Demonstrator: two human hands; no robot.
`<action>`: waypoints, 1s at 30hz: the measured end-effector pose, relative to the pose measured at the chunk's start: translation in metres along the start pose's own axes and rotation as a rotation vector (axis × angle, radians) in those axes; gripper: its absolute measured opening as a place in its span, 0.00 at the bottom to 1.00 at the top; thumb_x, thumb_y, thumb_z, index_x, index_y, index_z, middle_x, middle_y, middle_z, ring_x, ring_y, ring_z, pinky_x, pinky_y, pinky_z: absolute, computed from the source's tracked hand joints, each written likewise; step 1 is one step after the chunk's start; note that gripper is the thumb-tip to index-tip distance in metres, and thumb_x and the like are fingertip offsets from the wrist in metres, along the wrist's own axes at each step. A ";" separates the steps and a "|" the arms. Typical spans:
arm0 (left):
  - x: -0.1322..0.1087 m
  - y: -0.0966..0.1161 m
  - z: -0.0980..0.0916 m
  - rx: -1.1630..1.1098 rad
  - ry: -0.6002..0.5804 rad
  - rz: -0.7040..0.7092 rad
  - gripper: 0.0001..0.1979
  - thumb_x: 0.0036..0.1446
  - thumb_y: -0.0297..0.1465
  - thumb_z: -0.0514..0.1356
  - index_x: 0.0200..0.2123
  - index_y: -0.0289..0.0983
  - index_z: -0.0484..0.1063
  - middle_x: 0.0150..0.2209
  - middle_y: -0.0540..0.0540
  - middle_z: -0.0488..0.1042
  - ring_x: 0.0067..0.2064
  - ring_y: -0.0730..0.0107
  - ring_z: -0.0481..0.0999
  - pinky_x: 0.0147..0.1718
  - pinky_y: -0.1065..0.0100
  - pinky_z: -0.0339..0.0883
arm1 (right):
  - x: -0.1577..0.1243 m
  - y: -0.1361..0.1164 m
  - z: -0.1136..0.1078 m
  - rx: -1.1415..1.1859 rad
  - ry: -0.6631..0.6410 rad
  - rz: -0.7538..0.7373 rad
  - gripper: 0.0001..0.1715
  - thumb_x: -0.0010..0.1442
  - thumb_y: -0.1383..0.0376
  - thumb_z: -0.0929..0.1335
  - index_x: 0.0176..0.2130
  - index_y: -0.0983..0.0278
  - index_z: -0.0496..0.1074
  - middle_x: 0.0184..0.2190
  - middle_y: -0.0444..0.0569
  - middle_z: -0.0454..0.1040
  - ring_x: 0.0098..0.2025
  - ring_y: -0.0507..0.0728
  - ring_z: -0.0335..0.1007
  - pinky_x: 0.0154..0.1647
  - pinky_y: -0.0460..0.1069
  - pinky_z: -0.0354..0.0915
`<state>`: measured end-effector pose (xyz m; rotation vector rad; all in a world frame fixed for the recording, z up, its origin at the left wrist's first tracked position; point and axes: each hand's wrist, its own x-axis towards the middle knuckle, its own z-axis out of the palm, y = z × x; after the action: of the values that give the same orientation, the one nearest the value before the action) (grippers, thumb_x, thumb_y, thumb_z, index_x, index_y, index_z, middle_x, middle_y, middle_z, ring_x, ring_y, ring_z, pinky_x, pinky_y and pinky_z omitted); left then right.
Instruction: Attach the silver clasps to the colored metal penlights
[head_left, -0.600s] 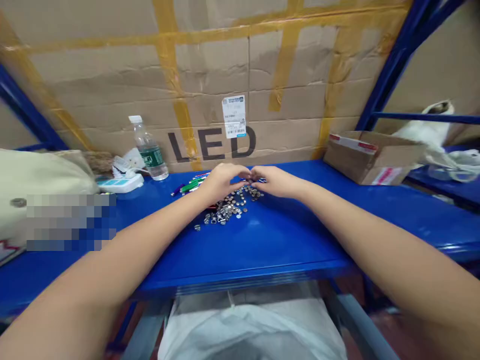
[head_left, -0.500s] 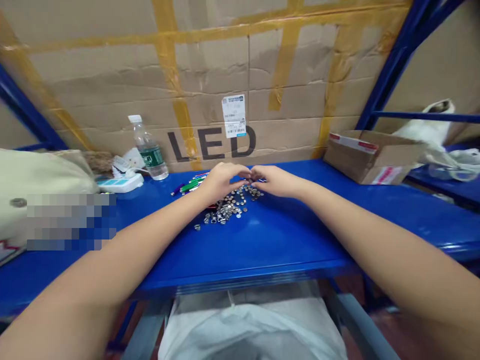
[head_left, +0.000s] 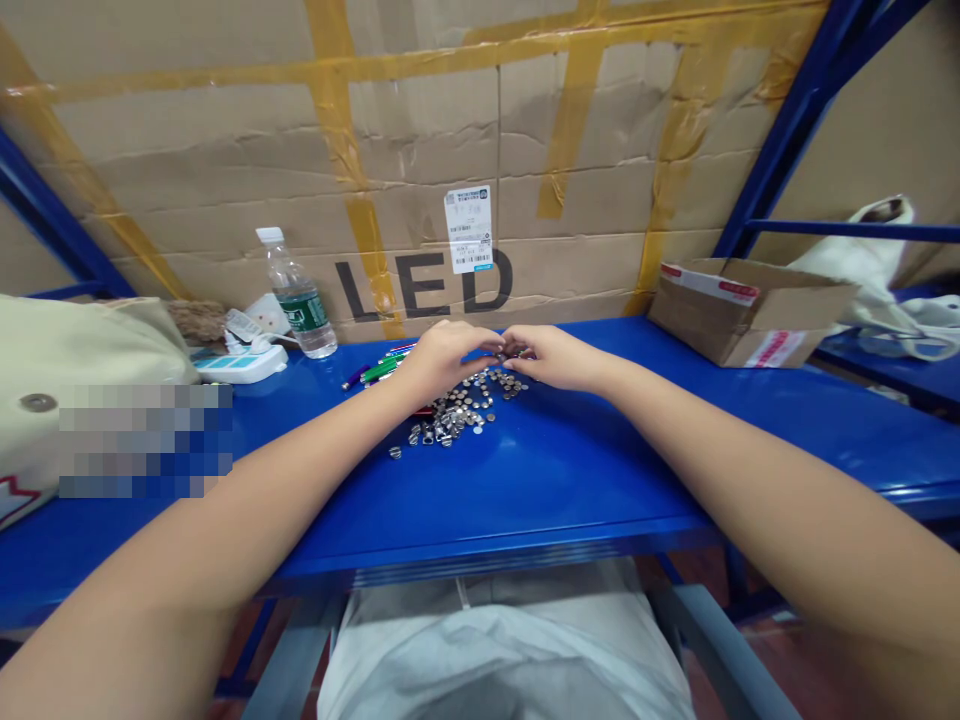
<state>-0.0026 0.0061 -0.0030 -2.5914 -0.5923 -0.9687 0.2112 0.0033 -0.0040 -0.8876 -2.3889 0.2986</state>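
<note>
My left hand [head_left: 450, 358] and my right hand [head_left: 551, 357] meet fingertip to fingertip just over the far part of a pile of small shiny metal pieces [head_left: 461, 408] on the blue table. Both hands have their fingers curled inward toward the thumbs. Whatever lies between the fingertips is too small and too covered to make out. Partly hidden behind my left wrist are several pens [head_left: 384, 370], green, blue and other colours. A bit of something red [head_left: 424, 411] shows at the pile's left edge, under my forearm.
A water bottle [head_left: 298, 300] stands at the back left, beside a white power strip [head_left: 244, 364] and a cream bag [head_left: 82, 345]. To the right sits an open cardboard box [head_left: 705, 315]. A large taped cardboard panel [head_left: 420, 140] rises behind the blue table [head_left: 540, 480].
The fingers of my right hand have shifted slightly at the fingertips, still close to my left hand. The metal pieces and pens lie as before.
</note>
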 end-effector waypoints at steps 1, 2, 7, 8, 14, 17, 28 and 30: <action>0.000 0.000 0.000 0.004 0.010 0.004 0.09 0.60 0.35 0.60 0.43 0.40 0.72 0.38 0.49 0.80 0.41 0.69 0.78 0.41 0.66 0.65 | 0.000 0.001 0.000 0.001 0.006 -0.010 0.08 0.57 0.70 0.66 0.39 0.64 0.70 0.39 0.51 0.77 0.41 0.57 0.73 0.43 0.52 0.67; 0.000 0.000 0.000 0.008 0.020 0.009 0.09 0.60 0.35 0.60 0.43 0.40 0.72 0.38 0.49 0.80 0.41 0.68 0.78 0.41 0.66 0.65 | 0.000 0.001 -0.001 0.002 0.012 -0.022 0.08 0.56 0.70 0.66 0.39 0.64 0.70 0.39 0.51 0.77 0.42 0.57 0.73 0.44 0.53 0.67; 0.001 -0.002 -0.005 0.019 -0.007 0.010 0.09 0.59 0.36 0.60 0.42 0.40 0.72 0.40 0.47 0.78 0.42 0.66 0.75 0.42 0.64 0.63 | 0.000 0.003 -0.002 -0.015 0.035 -0.086 0.10 0.56 0.70 0.66 0.40 0.64 0.70 0.40 0.51 0.77 0.43 0.57 0.73 0.46 0.52 0.67; 0.001 -0.002 -0.007 0.019 -0.026 -0.001 0.09 0.59 0.36 0.60 0.42 0.40 0.72 0.40 0.47 0.78 0.42 0.65 0.75 0.42 0.64 0.63 | 0.000 0.003 -0.002 -0.018 0.036 -0.095 0.10 0.56 0.70 0.66 0.40 0.64 0.70 0.40 0.51 0.77 0.43 0.57 0.73 0.45 0.52 0.66; 0.001 0.002 -0.010 0.000 -0.126 -0.051 0.11 0.59 0.37 0.60 0.43 0.40 0.71 0.42 0.46 0.76 0.45 0.64 0.73 0.44 0.63 0.63 | 0.000 0.000 -0.002 -0.065 0.029 -0.115 0.11 0.56 0.69 0.66 0.41 0.64 0.71 0.39 0.50 0.77 0.41 0.56 0.72 0.41 0.50 0.65; 0.002 0.004 -0.011 -0.023 -0.153 -0.106 0.13 0.59 0.39 0.59 0.45 0.39 0.70 0.41 0.45 0.76 0.44 0.64 0.74 0.43 0.63 0.63 | 0.000 -0.001 -0.005 -0.119 0.019 -0.126 0.12 0.56 0.69 0.66 0.42 0.65 0.73 0.38 0.50 0.77 0.39 0.56 0.71 0.41 0.50 0.64; -0.002 -0.001 -0.009 -0.039 -0.395 -0.189 0.11 0.62 0.35 0.54 0.39 0.37 0.74 0.38 0.45 0.78 0.40 0.64 0.75 0.39 0.65 0.64 | 0.002 0.003 0.005 -0.334 -0.176 -0.197 0.18 0.54 0.76 0.65 0.40 0.61 0.78 0.38 0.52 0.73 0.42 0.58 0.69 0.44 0.52 0.64; -0.002 -0.001 -0.008 -0.043 -0.388 -0.176 0.11 0.61 0.34 0.54 0.39 0.37 0.75 0.38 0.45 0.78 0.41 0.64 0.75 0.40 0.65 0.65 | 0.002 0.000 0.004 -0.308 -0.119 -0.175 0.18 0.55 0.76 0.64 0.40 0.62 0.78 0.39 0.53 0.73 0.42 0.58 0.69 0.45 0.52 0.64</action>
<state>-0.0092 0.0033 0.0016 -2.8234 -0.9176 -0.5261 0.2080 0.0044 -0.0060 -0.8031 -2.6483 -0.0907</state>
